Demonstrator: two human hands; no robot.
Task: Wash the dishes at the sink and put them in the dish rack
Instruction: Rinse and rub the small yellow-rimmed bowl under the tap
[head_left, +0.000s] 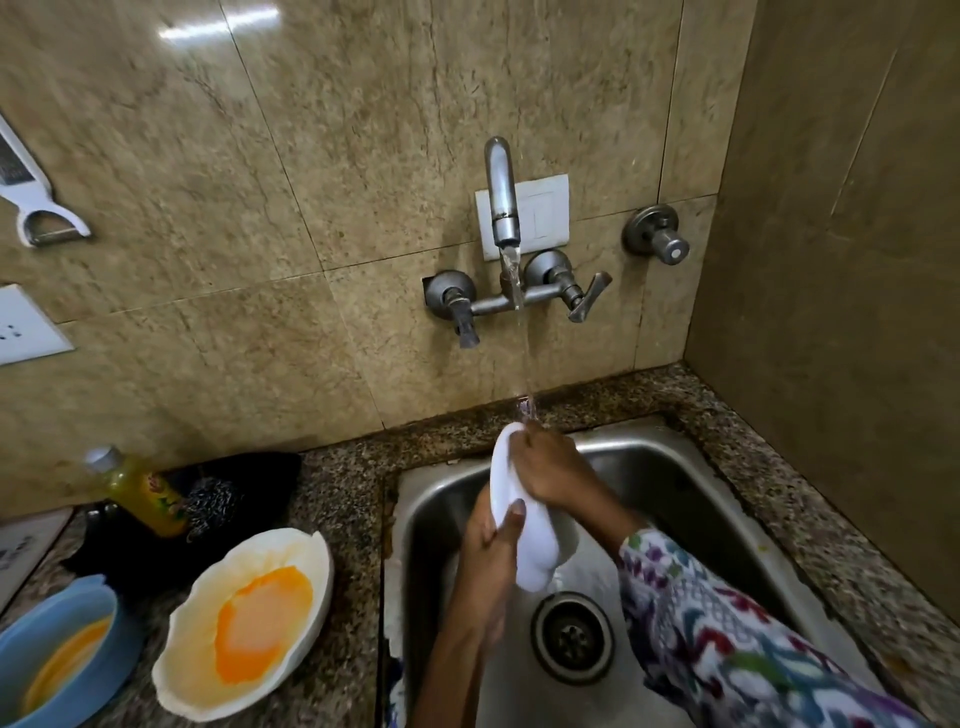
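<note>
A white dish stands on edge over the steel sink, under the running tap. My left hand grips its lower left edge, thumb on the front face. My right hand is on its upper part, fingers curled over the rim where the water lands. A white scalloped bowl with orange residue sits on the counter left of the sink. A blue bowl with orange liquid stands at the bottom left corner.
A yellow dish-soap bottle and a dark scrubber lie at the back of the granite counter. The drain is below the dish. A peeler hangs on the left wall. No dish rack is in view.
</note>
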